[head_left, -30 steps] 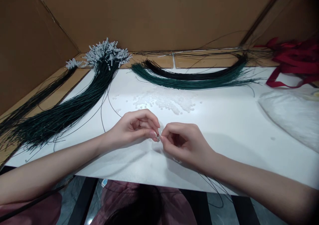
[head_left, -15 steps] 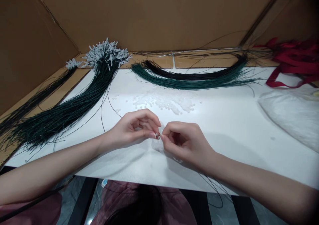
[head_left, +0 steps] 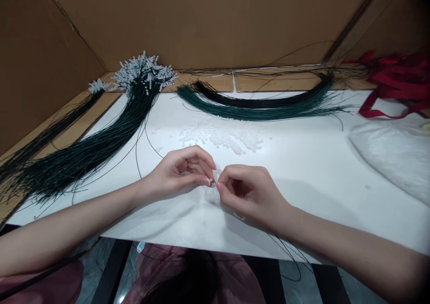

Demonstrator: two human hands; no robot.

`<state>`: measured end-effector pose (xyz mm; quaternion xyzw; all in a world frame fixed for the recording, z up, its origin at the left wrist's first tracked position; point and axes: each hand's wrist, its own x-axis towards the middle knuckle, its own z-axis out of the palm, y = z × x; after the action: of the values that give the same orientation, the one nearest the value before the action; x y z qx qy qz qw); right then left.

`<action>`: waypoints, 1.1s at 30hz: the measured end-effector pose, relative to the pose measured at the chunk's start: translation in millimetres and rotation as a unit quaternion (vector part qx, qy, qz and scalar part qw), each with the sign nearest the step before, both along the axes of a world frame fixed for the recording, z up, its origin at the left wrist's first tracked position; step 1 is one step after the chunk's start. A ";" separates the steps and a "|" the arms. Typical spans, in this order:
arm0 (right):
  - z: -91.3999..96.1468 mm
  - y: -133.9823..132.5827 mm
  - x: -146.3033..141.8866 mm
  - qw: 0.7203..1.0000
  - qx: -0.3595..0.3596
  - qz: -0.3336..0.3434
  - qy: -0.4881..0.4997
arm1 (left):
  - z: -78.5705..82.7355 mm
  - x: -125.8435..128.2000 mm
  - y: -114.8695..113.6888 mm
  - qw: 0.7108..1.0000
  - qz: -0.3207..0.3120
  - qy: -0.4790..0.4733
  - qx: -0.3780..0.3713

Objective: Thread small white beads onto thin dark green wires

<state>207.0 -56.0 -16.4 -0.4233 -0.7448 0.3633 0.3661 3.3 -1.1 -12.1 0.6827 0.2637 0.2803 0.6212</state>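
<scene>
My left hand is closed in a pinch of thumb and fingertip, over the middle of the white table. A tiny pale bead shows at its fingertips. Facing it, my right hand pinches too, its thumb and forefinger almost touching the left fingertips. Between the two pinches a short bit of thin wire seems to run, too small to make out well. Dark wires hang past the table's front edge below my right forearm. Loose translucent white beads lie scattered just beyond my hands.
Left of my hands lies a large bundle of dark green wires tipped with white beads, beside a smaller bundle. Bare green and black wires curve along the back. Red ribbon and a clear plastic bag are on the right. Cardboard walls enclose the table.
Both hands stay almost in place, with only a slight shift at the fingertips. A reddish spot between them no longer shows; a pale, thin bit is seen there now.
</scene>
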 end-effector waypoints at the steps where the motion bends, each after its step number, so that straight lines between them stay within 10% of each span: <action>1: -0.2 0.2 -0.1 1.000 0.000 0.000 0.000 | -0.3 -0.2 0.1 1.000 0.000 0.000 -0.001; 33: -0.8 -1.0 0.2 1.000 0.003 0.004 -0.009 | 0.3 0.2 -0.1 1.000 0.001 -0.003 -0.011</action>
<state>207.1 -57.0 -17.2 -0.4223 -0.7511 0.3584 0.3591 3.5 -1.2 -11.8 0.6747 0.2657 0.2797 0.6292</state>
